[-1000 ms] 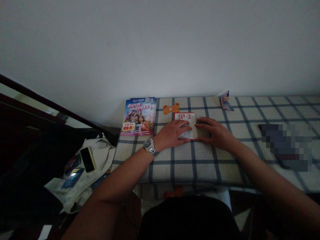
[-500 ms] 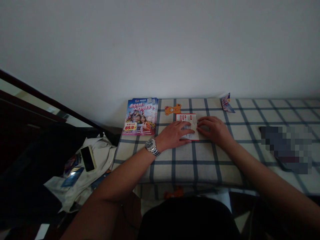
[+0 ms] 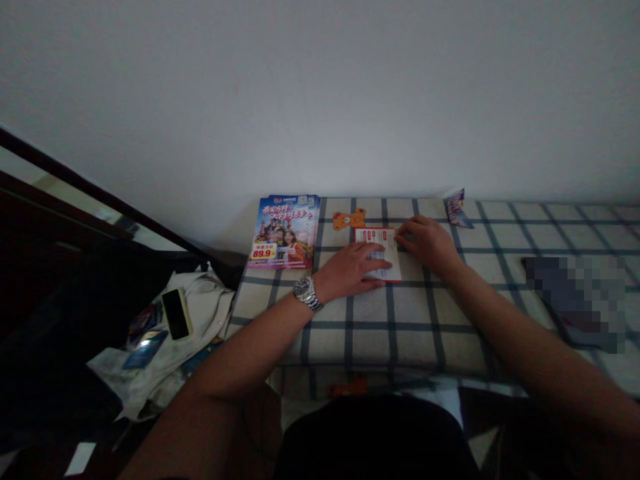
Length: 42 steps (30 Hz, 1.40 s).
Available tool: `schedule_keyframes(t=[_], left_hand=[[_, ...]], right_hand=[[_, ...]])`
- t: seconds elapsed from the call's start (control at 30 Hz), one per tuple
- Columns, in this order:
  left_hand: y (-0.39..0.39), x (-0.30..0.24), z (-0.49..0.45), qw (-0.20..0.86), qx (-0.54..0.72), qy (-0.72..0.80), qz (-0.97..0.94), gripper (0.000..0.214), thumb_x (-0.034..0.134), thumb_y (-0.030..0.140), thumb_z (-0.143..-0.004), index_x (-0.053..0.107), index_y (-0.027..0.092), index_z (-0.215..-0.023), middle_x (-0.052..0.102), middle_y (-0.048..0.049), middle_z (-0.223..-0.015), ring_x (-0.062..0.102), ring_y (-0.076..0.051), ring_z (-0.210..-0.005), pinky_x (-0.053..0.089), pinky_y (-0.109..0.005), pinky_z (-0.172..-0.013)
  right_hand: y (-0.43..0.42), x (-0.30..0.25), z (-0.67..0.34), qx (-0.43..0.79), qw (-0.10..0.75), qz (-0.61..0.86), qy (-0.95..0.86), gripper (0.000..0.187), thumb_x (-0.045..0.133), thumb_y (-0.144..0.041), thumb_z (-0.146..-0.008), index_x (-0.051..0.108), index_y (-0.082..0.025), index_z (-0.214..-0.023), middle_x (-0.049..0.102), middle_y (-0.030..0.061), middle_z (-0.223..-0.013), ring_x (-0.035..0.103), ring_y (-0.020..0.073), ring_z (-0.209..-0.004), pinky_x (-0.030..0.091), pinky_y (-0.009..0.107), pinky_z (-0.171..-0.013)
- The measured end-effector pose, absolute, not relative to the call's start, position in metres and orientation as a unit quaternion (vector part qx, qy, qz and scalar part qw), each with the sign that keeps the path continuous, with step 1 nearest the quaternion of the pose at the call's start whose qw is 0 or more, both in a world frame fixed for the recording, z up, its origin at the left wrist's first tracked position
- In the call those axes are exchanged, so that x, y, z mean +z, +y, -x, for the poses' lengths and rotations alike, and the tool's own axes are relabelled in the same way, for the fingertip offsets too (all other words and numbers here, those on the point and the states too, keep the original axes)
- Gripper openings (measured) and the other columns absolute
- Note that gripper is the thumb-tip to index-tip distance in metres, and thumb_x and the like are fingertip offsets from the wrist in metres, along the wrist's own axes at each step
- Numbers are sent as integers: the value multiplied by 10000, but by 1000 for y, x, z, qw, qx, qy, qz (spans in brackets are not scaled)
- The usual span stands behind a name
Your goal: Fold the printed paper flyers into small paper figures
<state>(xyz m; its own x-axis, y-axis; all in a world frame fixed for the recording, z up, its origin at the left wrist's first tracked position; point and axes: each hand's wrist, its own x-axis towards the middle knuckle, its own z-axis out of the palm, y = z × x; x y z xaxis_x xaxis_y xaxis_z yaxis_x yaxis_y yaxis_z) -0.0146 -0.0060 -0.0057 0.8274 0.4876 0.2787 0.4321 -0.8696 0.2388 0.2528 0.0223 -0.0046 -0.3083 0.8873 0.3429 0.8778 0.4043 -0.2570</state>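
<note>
A folded white leaflet with red print (image 3: 381, 245) lies on the checked bed cover (image 3: 400, 313). My left hand (image 3: 350, 270), with a metal watch on its wrist, lies flat on the leaflet's left part, fingers stretched out. My right hand (image 3: 425, 241) rests at the leaflet's upper right edge, fingers curled down against the fold. Nothing is lifted off the cover.
A stack of colourful flyers (image 3: 286, 231) lies at the bed's far left corner, next to an orange bear print (image 3: 349, 219). A small folded paper piece (image 3: 456, 207) sits by the wall. A phone (image 3: 176, 313) lies on cloth on the left. A blurred dark thing (image 3: 575, 300) is right.
My right hand has slid up along the leaflet's right edge toward the wall. My left hand has stayed pressed on the leaflet.
</note>
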Motion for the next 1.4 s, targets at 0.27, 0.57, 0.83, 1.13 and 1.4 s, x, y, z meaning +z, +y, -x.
schedule_keyframes(t=[0.27,0.57,0.83,1.13,1.4], left_hand=[[-6,-6,15,86,170,240,-952,416,612,484,-1032,661,280,-1391,539,-113,-1495,549,-303,-1332,475,-495,-1150],[-6,-6,14,82,170,244,-951,412,609,489,-1033,664,279,-1382,544,-110,-1487,542,-301,-1338,472,-495,-1148],[-6,-7,14,67,170,240,-953,432,608,495,-1031,659,268,-1395,550,-119,-1480,555,-303,-1319,483,-491,-1134],[-7,-9,12,56,182,243,-951,422,637,482,-1016,691,250,-1365,589,-131,-1446,582,-303,-1290,501,-494,-1109],[-5,-11,13,55,201,232,-950,359,663,474,-1005,750,219,-1242,635,-120,-1430,625,-284,-1268,516,-460,-1108]], right_hand=[[35,2,-244,0,207,575,-791,157,643,-306,-980,750,-203,-929,717,103,-1023,669,286,-956,484,382,-784],[44,4,-239,-15,187,589,-786,152,651,-316,-980,745,-203,-940,722,104,-1019,672,274,-901,467,373,-727],[43,2,-244,-6,220,565,-795,131,651,-294,-970,727,-198,-923,700,97,-974,666,261,-840,491,376,-714],[16,-10,-259,75,278,434,-854,144,644,-281,-978,730,-218,-1075,713,120,-1161,693,298,-1067,567,462,-950],[6,-21,-261,84,303,417,-853,172,657,-299,-981,734,-232,-1120,708,131,-1228,680,313,-1142,559,516,-1008]])
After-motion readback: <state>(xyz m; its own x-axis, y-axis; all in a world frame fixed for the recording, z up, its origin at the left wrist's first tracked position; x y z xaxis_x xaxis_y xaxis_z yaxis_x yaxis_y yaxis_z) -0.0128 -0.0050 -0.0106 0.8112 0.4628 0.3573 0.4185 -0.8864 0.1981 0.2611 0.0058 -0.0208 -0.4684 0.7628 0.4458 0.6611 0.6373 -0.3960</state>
